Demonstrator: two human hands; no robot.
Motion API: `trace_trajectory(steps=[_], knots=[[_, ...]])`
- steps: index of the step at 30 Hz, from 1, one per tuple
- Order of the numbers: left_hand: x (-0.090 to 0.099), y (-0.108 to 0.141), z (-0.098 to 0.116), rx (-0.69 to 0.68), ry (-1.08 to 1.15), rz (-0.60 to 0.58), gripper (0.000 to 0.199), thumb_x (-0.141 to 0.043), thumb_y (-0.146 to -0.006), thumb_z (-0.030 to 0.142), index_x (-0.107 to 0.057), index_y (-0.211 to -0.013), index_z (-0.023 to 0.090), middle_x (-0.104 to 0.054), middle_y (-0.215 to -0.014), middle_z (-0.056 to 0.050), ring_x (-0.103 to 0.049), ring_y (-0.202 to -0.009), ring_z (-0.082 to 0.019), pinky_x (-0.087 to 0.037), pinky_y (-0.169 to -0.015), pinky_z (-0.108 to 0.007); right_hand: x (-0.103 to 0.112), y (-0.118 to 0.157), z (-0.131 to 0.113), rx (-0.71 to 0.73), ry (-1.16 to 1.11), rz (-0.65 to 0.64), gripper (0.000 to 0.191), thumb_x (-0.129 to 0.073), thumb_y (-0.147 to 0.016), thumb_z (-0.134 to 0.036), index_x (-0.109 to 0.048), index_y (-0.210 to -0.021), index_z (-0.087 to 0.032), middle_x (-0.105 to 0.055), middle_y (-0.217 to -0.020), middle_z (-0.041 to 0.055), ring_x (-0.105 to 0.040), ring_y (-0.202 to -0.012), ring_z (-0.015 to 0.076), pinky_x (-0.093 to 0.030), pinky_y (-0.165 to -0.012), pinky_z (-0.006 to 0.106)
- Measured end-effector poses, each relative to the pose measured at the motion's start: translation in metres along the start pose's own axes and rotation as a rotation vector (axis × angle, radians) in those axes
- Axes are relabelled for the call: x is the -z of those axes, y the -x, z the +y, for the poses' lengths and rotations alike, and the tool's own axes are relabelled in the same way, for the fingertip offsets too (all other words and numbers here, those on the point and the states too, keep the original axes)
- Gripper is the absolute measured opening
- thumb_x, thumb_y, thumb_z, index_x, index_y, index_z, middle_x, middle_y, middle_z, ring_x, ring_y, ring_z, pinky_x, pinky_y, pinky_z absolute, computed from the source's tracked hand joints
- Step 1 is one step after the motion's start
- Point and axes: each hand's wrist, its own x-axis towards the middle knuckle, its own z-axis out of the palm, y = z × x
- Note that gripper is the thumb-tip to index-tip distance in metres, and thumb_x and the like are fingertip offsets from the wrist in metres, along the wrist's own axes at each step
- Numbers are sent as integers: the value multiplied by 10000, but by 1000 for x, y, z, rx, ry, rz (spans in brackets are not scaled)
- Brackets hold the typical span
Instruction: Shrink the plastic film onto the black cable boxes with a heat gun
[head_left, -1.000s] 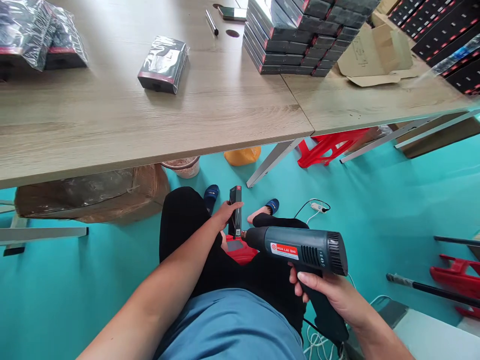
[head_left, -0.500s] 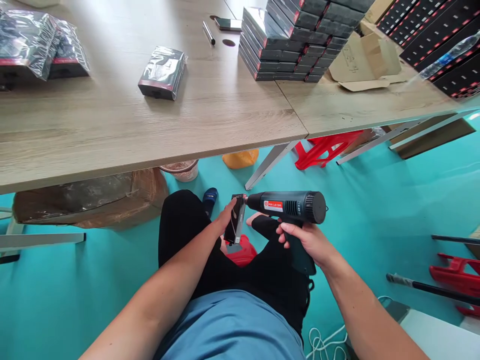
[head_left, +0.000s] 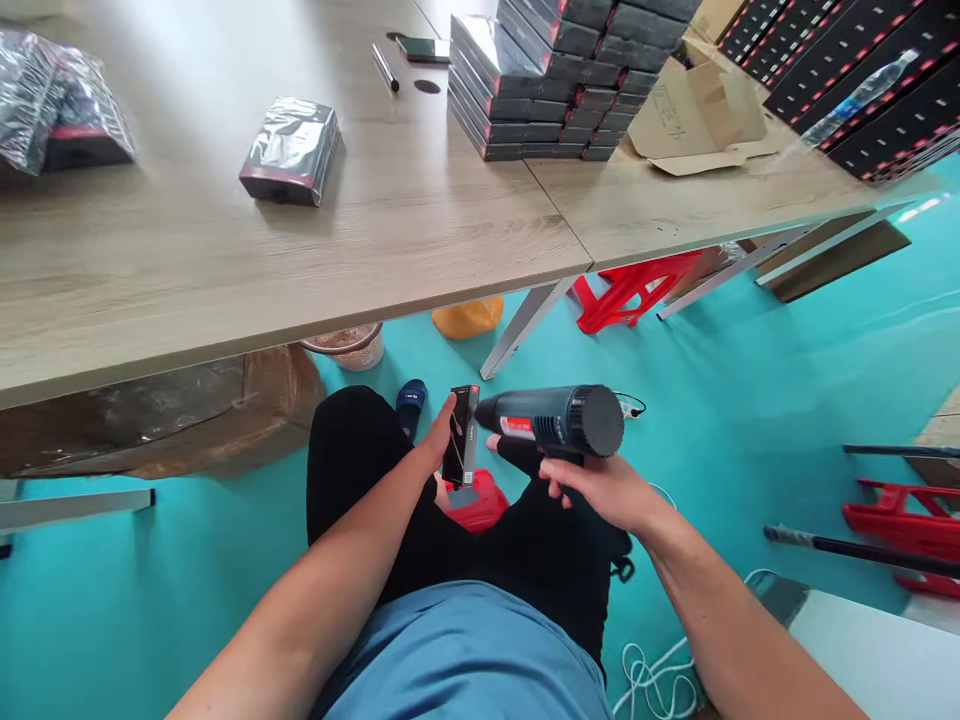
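At far left, plastic-wrapped packs (head_left: 86,150) lie on the table (head_left: 420,220); a wrapped box (head_left: 289,150) sits alone right of them. Your left hand (head_left: 435,441) grips the narrow black box (head_left: 459,442) below the table edge, between your knees. The nozzle of the heat gun (head_left: 546,408) points at its right side, close by; contact cannot be confirmed. Your right hand (head_left: 598,486) has its fingers wrapped round the gun's handle.

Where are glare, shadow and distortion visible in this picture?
Head view: white glare on the lone plastic-wrapped black box and the pale wood-grain tabletop; head view: soft shadow right of that box; head view: red-marked black boxes, upper right, look slanted.
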Motion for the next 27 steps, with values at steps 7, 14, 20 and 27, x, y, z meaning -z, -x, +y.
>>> trace_trajectory(steps=[7, 14, 20, 27], knots=[[-3, 23, 24, 13, 142, 69, 504, -695, -843, 661, -703, -922, 164, -669, -686, -48, -630, -589, -196, -533, -589, -321, 7, 31, 44, -133, -315, 7, 435, -873, -709, -508, -779, -939, -151, -740, -791, 65, -655, -677, 189, -559, -572, 276], [-4, 42, 42, 32, 390, -321, 624, -503, -949, 586, -667, -1281, 84, -766, -1047, -191, -742, -934, -304, -595, -867, -458, 11, 30, 72, -213, -965, 135, 425, -920, -672, -382, -787, -991, -134, -722, -837, 60, -631, -665, 142, -546, -534, 191], [-8, 45, 41, 144, 287, -396, 703, -527, -908, 613, -672, -1328, 68, -771, -1003, -182, -727, -834, -295, -579, -781, -413, 12, 20, 76, -190, -981, 161, 296, -763, -806, -385, -778, -997, -159, -677, -880, 82, -615, -689, 180, -559, -550, 247], [-6, 46, 39, 223, 270, -382, 692, -510, -864, 573, -688, -1281, 50, -767, -1032, -195, -723, -863, -314, -571, -793, -430, 11, 1, 59, -113, -906, 174, 254, -733, -813, -402, -770, -944, -187, -679, -867, 75, -621, -699, 192, -553, -550, 273]])
